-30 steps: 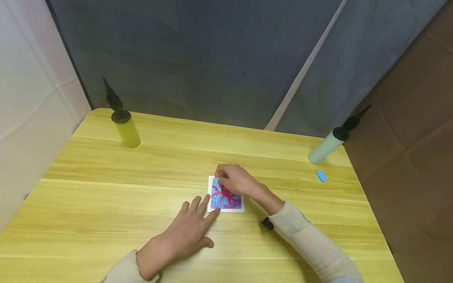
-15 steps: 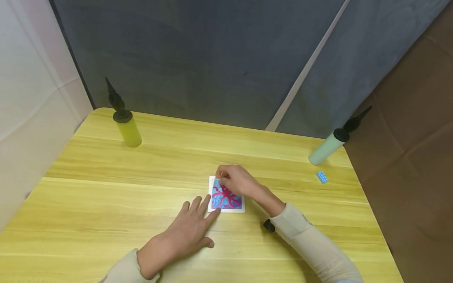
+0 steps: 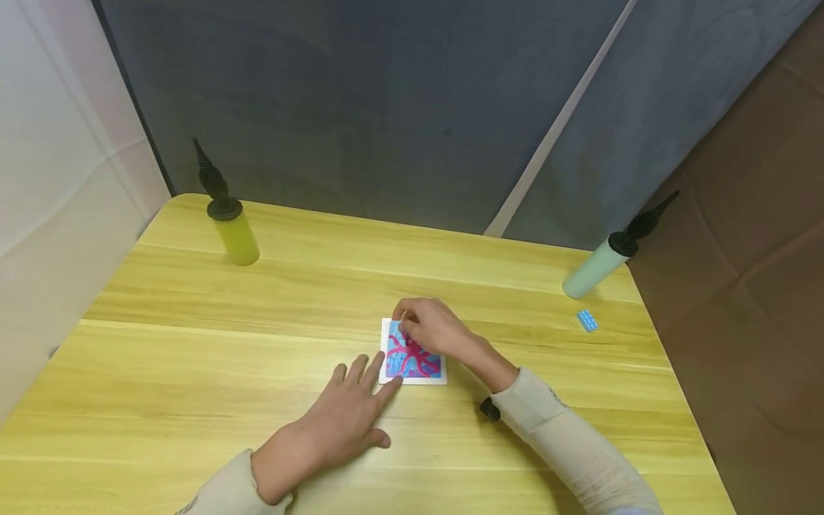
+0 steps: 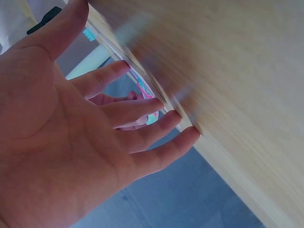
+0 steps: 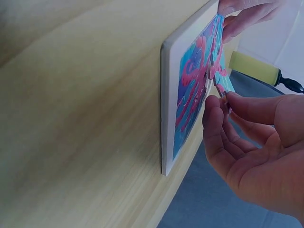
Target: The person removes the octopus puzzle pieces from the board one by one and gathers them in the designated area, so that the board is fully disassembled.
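Observation:
A small square jigsaw puzzle with a pink octopus on blue lies in a white tray near the table's middle. My right hand pinches a puzzle piece between thumb and fingertips over the puzzle's upper part. In the right wrist view the pinched part stands tilted up from the tray, still against neighbouring pieces. The fingers hide much of its outline. My left hand lies spread with straight fingers, the index and middle fingertips touching the tray's lower left edges. In the left wrist view, this hand holds nothing.
A yellow hand pump with a black nozzle stands at the back left. Its pale green counterpart is at the back right, with a light-blue studded brick in front of it. Cloth hangs behind the table.
Both hands keep nearly the same place. The picture's upper left part now shows closer to the tray's top rim, seemingly raised a little with the pinched piece.

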Tool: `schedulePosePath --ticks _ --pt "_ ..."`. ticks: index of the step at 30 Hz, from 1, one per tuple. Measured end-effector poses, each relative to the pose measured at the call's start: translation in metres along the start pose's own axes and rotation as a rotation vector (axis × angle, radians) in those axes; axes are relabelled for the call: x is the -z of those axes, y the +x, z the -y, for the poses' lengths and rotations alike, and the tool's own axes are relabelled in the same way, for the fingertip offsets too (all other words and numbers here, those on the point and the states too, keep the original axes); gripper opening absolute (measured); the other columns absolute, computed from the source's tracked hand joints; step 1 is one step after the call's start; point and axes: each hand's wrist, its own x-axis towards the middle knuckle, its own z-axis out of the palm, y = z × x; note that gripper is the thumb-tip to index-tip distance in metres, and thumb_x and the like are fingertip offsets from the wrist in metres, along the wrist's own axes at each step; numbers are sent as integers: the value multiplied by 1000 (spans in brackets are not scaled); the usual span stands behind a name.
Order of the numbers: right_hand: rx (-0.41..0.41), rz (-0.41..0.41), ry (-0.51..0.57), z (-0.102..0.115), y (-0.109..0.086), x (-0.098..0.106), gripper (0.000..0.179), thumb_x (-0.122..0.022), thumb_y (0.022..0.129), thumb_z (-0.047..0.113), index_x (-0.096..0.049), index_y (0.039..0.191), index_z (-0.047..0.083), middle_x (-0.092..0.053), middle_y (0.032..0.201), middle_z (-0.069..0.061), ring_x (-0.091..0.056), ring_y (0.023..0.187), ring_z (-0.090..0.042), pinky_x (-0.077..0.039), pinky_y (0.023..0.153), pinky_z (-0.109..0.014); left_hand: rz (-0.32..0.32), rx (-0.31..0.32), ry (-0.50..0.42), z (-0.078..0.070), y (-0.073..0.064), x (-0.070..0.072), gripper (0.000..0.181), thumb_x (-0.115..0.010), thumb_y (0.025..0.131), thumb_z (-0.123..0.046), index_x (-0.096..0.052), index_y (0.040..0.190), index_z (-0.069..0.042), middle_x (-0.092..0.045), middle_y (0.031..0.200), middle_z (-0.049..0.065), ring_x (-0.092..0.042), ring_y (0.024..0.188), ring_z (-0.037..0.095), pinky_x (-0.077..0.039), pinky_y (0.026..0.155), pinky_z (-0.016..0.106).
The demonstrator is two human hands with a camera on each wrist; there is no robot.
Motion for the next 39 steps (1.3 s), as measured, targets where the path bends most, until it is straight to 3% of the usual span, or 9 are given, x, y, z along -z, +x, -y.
schedulePosePath --ticks 15,32,39 --pt "-5 19 14 1 0 0 14 -59 102 10 -72 109 10 -71 82 -4 -54 59 -8 -45 54 -22 -17 -57 -21 4 -2 3 86 -75 86 -57 -48 154 -11 -34 167 17 -37 145 48 -39 111 64" --pt "3 -45 38 -1 -4 0 13 -62 102 12 -75 105 12 -74 94 -1 -60 76 -12 -52 68 -26 39 -15 -53 -1 1 7 87 -78 85 -53 -46 155 -12 -30 169 16 -33 149 49 -36 115 68" --pt "10 -64 39 0 -5 -2 13 -63 102 12 -75 103 11 -74 89 0 -61 73 -10 -53 68 -25 47 -4 -48 0 1 7 87 -77 86 -53 -45 156 -13 -30 170 14 -32 150 49 -36 116 67"
